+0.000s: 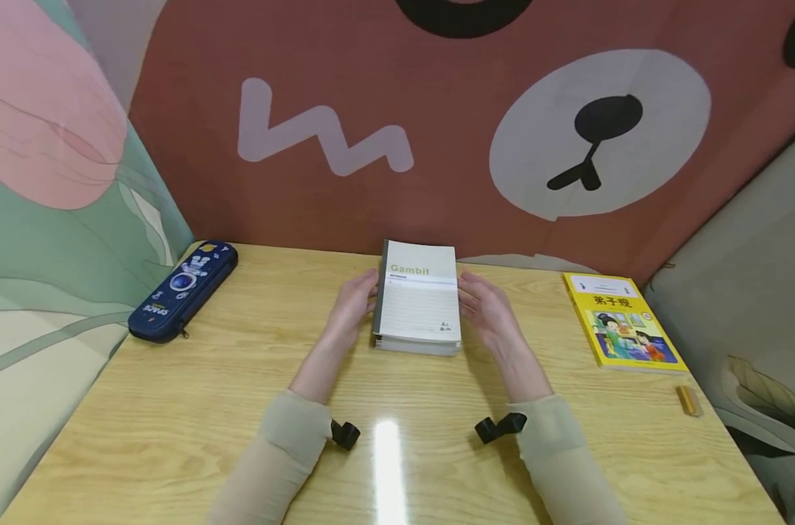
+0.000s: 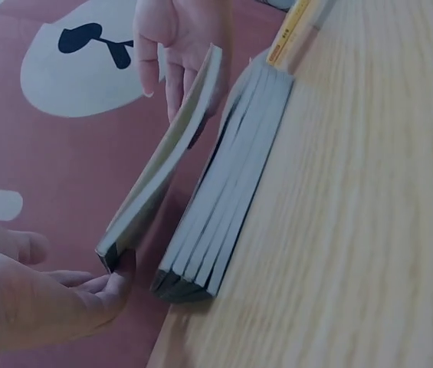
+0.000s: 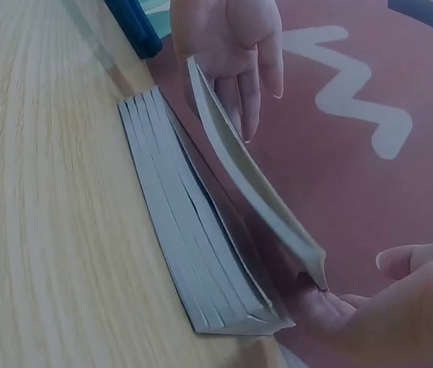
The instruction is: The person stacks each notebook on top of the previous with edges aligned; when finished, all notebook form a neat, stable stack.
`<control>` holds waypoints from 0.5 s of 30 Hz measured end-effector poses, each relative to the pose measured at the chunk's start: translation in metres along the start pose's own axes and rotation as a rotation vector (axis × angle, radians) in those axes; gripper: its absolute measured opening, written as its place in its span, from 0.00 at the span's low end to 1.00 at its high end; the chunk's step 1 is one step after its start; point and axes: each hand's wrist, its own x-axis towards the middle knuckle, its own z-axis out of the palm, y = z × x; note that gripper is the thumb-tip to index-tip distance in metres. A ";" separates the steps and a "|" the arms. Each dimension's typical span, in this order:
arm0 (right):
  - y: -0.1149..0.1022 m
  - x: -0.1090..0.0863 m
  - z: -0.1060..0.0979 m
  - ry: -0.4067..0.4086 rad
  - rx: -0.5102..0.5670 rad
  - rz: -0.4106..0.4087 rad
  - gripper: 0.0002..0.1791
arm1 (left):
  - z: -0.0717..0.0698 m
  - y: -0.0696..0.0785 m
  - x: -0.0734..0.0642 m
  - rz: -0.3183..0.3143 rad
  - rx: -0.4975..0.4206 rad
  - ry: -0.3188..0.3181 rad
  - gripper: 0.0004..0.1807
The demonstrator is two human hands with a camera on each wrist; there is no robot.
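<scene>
A grey notebook with a dark spine and "Gambit" on its cover is raised and slightly bowed. Under it, a stack of several similar notebooks lies on the table, with a gap between visible in both wrist views. My left hand is at the raised notebook's spine side, fingers straight beneath its edge and thumb off it. On the opposite side my right hand likewise has its fingers under the edge, its thumb apart from the cover. The two hands carry the notebook between them.
A dark blue pencil case with an astronaut print lies at the table's left edge. On the right are a yellow book and a small brown and orange object. A patterned wall covering stands behind the wooden table.
</scene>
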 end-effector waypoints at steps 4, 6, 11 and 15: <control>0.002 0.003 -0.003 -0.006 -0.008 -0.009 0.32 | 0.001 -0.004 0.003 0.007 0.040 -0.001 0.33; 0.003 0.004 -0.004 -0.008 -0.018 -0.015 0.32 | 0.002 -0.005 0.004 0.013 0.049 -0.005 0.34; 0.004 0.006 -0.002 0.000 -0.067 -0.033 0.32 | 0.003 -0.007 0.004 0.018 0.069 -0.006 0.33; 0.005 0.008 0.002 0.013 -0.104 -0.052 0.31 | 0.003 -0.010 0.005 0.030 0.099 0.009 0.33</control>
